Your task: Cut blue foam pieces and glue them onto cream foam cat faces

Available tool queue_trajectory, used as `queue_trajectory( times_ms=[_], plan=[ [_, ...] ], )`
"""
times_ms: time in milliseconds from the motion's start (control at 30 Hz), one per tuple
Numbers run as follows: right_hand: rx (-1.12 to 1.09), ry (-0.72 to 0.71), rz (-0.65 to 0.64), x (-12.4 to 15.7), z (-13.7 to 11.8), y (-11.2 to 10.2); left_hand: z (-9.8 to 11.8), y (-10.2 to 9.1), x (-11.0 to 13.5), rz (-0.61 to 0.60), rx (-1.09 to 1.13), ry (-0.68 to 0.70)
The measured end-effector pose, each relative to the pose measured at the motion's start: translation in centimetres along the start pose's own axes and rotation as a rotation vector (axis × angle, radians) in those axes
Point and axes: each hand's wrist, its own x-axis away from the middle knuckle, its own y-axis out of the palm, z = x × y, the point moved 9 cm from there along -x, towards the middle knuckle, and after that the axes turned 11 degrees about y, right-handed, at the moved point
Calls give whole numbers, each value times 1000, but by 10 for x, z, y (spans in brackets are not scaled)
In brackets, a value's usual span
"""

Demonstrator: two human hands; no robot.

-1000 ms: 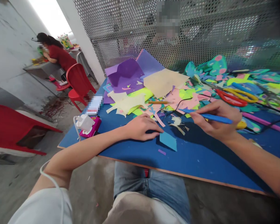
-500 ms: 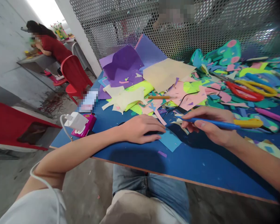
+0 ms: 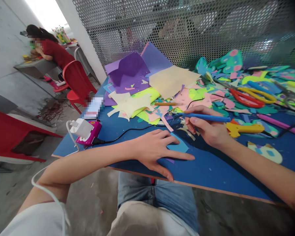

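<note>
My left hand lies flat and open, fingers spread, on the blue table, partly covering a small light-blue paper piece. A tiny purple scrap peeks out under its fingers. My right hand is closed round a blue pen-like tool, held level just above the table beyond the light-blue piece. White paper scraps lie under the tool's tip.
Purple sheets, a beige sheet, pale yellow cutouts and many scraps cover the far table. Red scissors, yellow scissors, a yellow glue gun lie right. A pink device with white charger sits left. Red chairs and a seated person beyond.
My left hand has slid toward me and opened out, fingers now spread flat over the light-blue piece. My right hand has moved left with the blue tool. The glue gun now lies free.
</note>
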Motion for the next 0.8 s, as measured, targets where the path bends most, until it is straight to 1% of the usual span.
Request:
queue_trajectory(
  times_ms=[67,133,233,333,400,500,533,633,700,800],
  plan=[
    [-2,4,39,-1,1,-3,-5,0,2,13,25,-30],
    [-6,14,44,-2,3,-3,-7,-1,3,33,54,-25],
    [1,42,15,-3,7,1,2,-6,1,47,165,79],
    [2,48,19,-4,8,0,15,-10,-1,17,323,202],
    [-3,49,30,-5,9,-2,16,-11,-1,29,372,214],
    [-32,41,51,-6,12,-6,8,-9,-2,90,347,150],
    [-47,32,57,-6,13,-7,7,-7,-3,93,332,147],
    [-73,18,54,-6,12,-7,14,0,-4,55,318,214],
    [-74,22,37,-6,10,-4,16,-1,-3,42,320,240],
    [-81,19,25,-6,5,0,9,-9,0,59,308,229]
  ],
)
